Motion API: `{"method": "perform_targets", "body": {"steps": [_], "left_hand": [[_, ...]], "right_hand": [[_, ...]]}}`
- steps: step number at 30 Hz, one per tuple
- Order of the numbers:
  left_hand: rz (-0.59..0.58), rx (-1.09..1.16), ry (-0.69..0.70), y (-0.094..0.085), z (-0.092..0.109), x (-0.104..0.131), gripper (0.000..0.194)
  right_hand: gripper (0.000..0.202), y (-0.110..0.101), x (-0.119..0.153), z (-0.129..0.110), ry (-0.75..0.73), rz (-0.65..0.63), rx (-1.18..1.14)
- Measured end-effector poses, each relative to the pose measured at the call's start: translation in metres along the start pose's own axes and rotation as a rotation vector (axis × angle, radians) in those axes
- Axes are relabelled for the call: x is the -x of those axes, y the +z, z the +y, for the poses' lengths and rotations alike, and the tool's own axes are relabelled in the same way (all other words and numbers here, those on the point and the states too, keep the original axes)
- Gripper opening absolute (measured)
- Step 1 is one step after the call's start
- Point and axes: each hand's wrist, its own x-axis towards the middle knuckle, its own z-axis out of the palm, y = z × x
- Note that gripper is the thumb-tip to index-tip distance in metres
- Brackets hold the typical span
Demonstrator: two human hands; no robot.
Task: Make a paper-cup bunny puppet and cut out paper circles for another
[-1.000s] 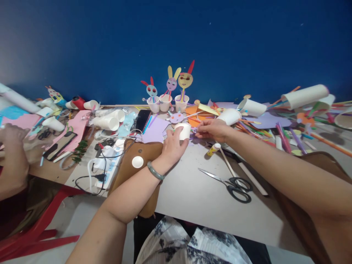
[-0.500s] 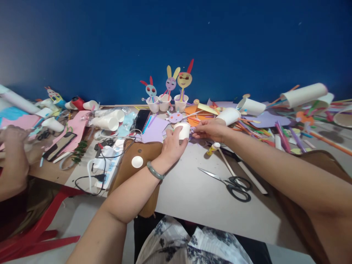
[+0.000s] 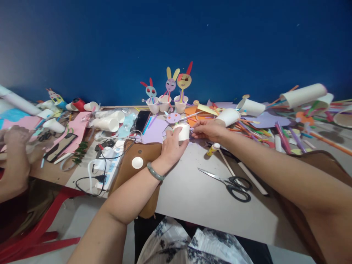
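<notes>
My left hand (image 3: 173, 146) wraps round a white paper cup (image 3: 183, 133) held upright above the table. A round purple paper face (image 3: 173, 117) with red eyes shows just above the cup's rim; whether it is fixed inside is unclear. My right hand (image 3: 207, 131) is beside the cup, fingertips pinched at a small purple piece (image 3: 191, 130) close to its right side. That piece is mostly covered by the fingers. Behind, three paper cups (image 3: 180, 105) hold paper figures with faces and long ears. A glue stick (image 3: 212, 149) stands below my right wrist.
Black-handled scissors (image 3: 225, 182) lie in front of me, blades pointing left. A brown pouch (image 3: 130, 157) and a power strip (image 3: 111, 168) lie at left. Coloured pipe cleaners (image 3: 253, 134) and paper cups (image 3: 251, 106) crowd the right. Another person's hand (image 3: 16, 136) is at far left.
The cup and both hands keep nearly the same place. The purple face has shifted slightly left, and my right fingers have turned a little around the purple piece.
</notes>
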Motion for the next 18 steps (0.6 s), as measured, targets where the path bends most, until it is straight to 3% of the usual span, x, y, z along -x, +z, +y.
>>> {"method": "perform_targets", "body": {"steps": [6,11,14,18], "left_hand": [[0.225,0.205,0.054,-0.005,-0.006,-0.004,0.058],[0.399,0.584,-0.004,-0.004,-0.017,-0.016,0.06],[0.304,0.798,0.03,-0.006,-0.015,-0.016,0.071],[-0.037,1.026,0.148,-0.01,-0.006,-0.009,0.085]], "right_hand": [[0.031,-0.005,0.001,-0.001,-0.141,0.034,0.0],[0.037,-0.016,0.016,-0.014,-0.405,0.103,0.061],[0.034,-0.016,0.039,-0.02,-0.548,0.125,0.143],[0.03,-0.004,0.079,-0.015,-0.659,0.156,0.241]]}}
